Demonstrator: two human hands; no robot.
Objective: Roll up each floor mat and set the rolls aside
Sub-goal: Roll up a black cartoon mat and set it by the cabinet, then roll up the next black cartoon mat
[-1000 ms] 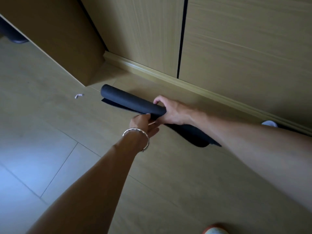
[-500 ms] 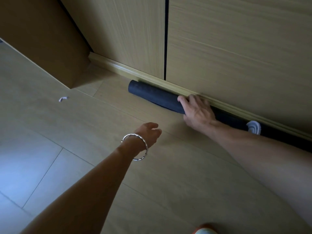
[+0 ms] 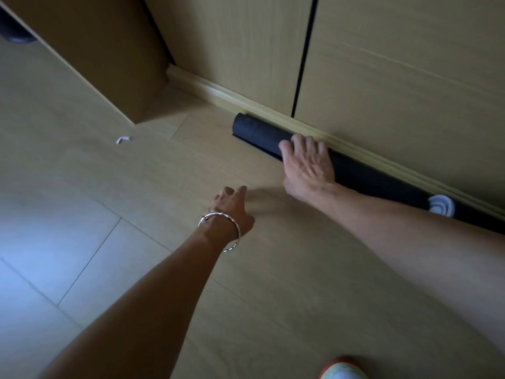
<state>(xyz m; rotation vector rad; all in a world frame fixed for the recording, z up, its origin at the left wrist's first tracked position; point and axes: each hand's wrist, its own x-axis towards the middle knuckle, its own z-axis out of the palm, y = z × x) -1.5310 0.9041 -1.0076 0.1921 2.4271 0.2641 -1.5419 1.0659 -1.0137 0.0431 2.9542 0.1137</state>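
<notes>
Where the floor (image 3: 136, 187) meets the baseboard (image 3: 382, 166), the rolled black mat (image 3: 257, 132) lies along the wall. The right hand (image 3: 308, 170) rests on it, fingers (image 3: 300, 142) draped nearly straight over its top. The left hand (image 3: 232, 206), held out over the floor apart from the roll, has loose fingers and holds nothing.

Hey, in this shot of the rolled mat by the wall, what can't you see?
Head view:
black rolled mat: right end hidden behind the right forearm, or off-frame.
white coiled thing: partly behind that forearm, unidentifiable.
pale scrap: too small to identify.
dark object, top left: cut off by the edge.
</notes>
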